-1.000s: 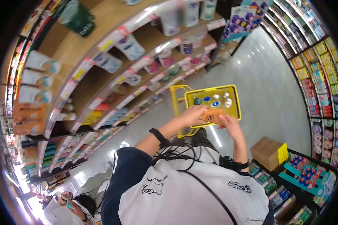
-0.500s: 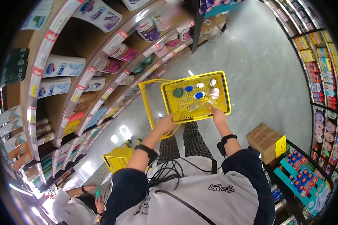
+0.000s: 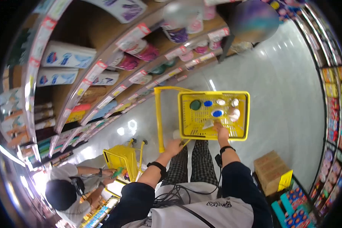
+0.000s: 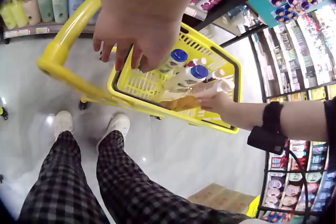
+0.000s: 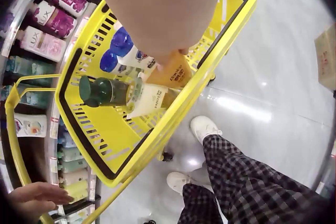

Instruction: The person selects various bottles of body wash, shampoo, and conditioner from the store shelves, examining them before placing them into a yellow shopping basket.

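A yellow shopping basket (image 3: 214, 137) with a tall handle stands in front of me. My right hand (image 4: 215, 103) reaches down inside it and grips one end of an orange container (image 5: 177, 76) with dark lettering, low among the bottles. Around it are a green-capped bottle (image 5: 107, 92), a white Pantene bottle (image 5: 149, 100), and bottles with blue caps (image 4: 199, 71) and white caps. Near the basket's near-left corner is my left hand (image 3: 173, 147). Its fingers (image 5: 52, 192) are loosely extended beside the handle with nothing in them, as the right wrist view shows.
Shelves of toiletry bottles (image 3: 66, 55) line the left side. Cardboard boxes (image 3: 271, 171) and a teal display (image 3: 296, 207) stand at lower right. Another person (image 3: 64, 193) is at lower left beside a second yellow basket (image 3: 121, 157). More stocked shelves (image 3: 332, 98) run along the right.
The orange container, earlier held before me in both hands, has gone down into the basket with my right hand. My left hand has let go of it and moved left, near the handle.
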### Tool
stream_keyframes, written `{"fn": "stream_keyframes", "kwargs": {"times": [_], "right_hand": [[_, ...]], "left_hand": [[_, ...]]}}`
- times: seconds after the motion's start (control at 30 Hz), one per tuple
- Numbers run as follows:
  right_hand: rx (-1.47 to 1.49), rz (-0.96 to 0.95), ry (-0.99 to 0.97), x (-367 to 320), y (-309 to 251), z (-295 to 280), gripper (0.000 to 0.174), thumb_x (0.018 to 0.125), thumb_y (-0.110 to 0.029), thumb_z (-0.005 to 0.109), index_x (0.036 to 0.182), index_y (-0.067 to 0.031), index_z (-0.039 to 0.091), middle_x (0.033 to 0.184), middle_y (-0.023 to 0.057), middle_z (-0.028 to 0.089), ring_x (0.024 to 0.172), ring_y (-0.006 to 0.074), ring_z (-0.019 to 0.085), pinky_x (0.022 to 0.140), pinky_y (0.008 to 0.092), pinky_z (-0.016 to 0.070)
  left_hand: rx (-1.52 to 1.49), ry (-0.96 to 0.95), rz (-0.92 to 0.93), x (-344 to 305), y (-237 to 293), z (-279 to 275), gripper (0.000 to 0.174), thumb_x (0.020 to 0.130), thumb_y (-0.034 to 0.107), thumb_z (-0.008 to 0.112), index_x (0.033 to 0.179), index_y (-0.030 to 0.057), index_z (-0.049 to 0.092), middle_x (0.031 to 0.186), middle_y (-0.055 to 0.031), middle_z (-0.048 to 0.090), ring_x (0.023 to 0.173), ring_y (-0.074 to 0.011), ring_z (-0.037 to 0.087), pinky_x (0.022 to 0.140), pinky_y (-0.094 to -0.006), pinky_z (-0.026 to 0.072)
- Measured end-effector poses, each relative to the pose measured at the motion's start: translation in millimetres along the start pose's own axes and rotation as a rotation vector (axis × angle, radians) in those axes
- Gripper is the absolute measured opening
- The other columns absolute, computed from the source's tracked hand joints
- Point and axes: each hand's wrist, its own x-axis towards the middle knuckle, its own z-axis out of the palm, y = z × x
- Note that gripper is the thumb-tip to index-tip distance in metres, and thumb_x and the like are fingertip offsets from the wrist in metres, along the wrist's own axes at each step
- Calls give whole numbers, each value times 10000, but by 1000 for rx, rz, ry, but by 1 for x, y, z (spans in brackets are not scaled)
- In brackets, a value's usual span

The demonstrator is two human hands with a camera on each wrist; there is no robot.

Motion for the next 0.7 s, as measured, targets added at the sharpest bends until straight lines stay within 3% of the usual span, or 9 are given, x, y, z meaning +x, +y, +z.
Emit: {"fn": "stream_keyframes", "kwargs": {"times": [0.03, 0.13, 0.23, 0.33, 0.37, 0.47, 0.5, 0.53, 0.7], "right_hand": [[106, 8, -58, -5, -14, 2, 350, 772, -68, 490, 1085, -165, 611, 1180, 154, 535, 970, 301, 563, 827, 343, 467], [-733, -238, -104, -10, -51, 5, 360, 738, -19, 494, 1030, -171, 638, 1189, 150, 529, 1005, 315, 544, 843, 353, 459], [-873, 18, 22, -30, -99, 17, 356, 698, 1, 517, 970, -179, 660, 1106, 70, 595, 1032, 284, 533, 886, 343, 432], [-1006, -100, -81, -22, -83, 9, 364, 668, 12, 537, 941, -188, 671, 1057, 19, 621, 1040, 283, 527, 922, 336, 404], [-1025, -345, -209, -18, -78, 1, 369, 656, 9, 560, 943, -195, 670, 1065, -1, 619, 1030, 296, 529, 948, 341, 375], [-1113, -177, -322, -36, -114, 6, 272, 759, -107, 534, 949, -259, 654, 1120, -2, 590, 1092, 235, 502, 1083, 339, 193], [-1137, -20, -237, -55, -147, 16, 311, 747, -88, 528, 967, -268, 653, 1093, 0, 604, 1093, 225, 500, 1037, 350, 279], [-1130, -102, -151, -72, -166, 23, 312, 744, -72, 520, 959, -249, 661, 1052, 7, 623, 1038, 248, 540, 924, 359, 400], [-1299, 14, -71, -87, -196, 34, 281, 768, -195, 575, 1039, -158, 638, 994, 142, 627, 919, 331, 592, 786, 396, 471]], "left_hand": [[23, -30, -12, -4, 7, -5, 299, 770, 228, 553, 1004, 44, 576, 965, -168, 598, 917, -351, 548, 802, -453, 411], [51, 0, 41, -2, 5, -6, 299, 766, 221, 553, 1001, 38, 576, 973, -165, 594, 950, -338, 534, 815, -440, 406], [69, 41, 30, -1, 6, -7, 294, 761, 215, 555, 991, 34, 575, 969, -164, 588, 965, -329, 525, 817, -437, 407], [103, 62, 35, -6, 24, -31, 291, 758, 212, 556, 990, 37, 574, 957, -163, 585, 963, -325, 524, 812, -437, 406], [116, 70, 48, -9, 30, -40, 290, 758, 210, 556, 990, 38, 574, 952, -162, 585, 960, -324, 524, 810, -437, 405], [24, 164, 45, -6, 36, -44, 275, 761, 208, 550, 985, 51, 578, 946, -151, 588, 954, -317, 528, 816, -434, 402], [-19, 207, 103, -8, 41, -48, 268, 765, 205, 545, 984, 53, 579, 947, -145, 591, 953, -315, 531, 821, -430, 401], [-58, 254, 162, -11, 44, -55, 261, 770, 202, 541, 982, 55, 581, 949, -139, 594, 952, -313, 533, 827, -426, 401], [-176, 523, 447, -38, 66, -105, 217, 801, 167, 506, 968, 57, 591, 954, -128, 608, 910, -304, 563, 786, -409, 435]]}}
